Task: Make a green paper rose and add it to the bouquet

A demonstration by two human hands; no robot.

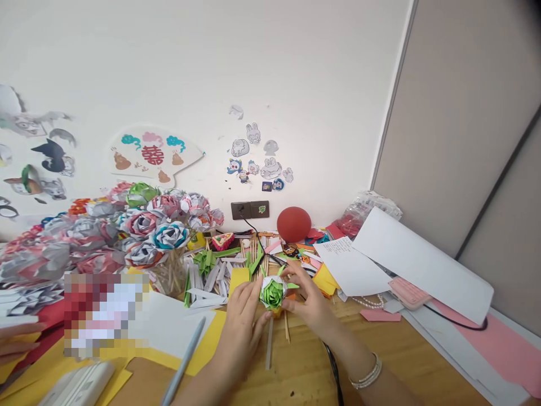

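Observation:
Between my two hands sits a green and white folded paper flower [273, 291], its layered petals facing up. My left hand [245, 310] closes around the flower's left side, thumb at its lower edge. From the right, my right hand [305, 293] grips the other side with thumb and fingers curved about the outer green leaf tips. Below the flower a bit of orange-yellow shows, and thin wooden sticks [287, 328] lie on the table beneath it. A narrow white paper strip [269, 347] lies just under my left hand.
Many finished paper flowers [143, 223] crowd the left. Folded paper strips [211, 282] and a red balloon [295, 224] are at the back. A pink calculator [409, 292] lies right, a grey-blue pen [183, 361] left. Another person's hand [19, 341] is at the left edge.

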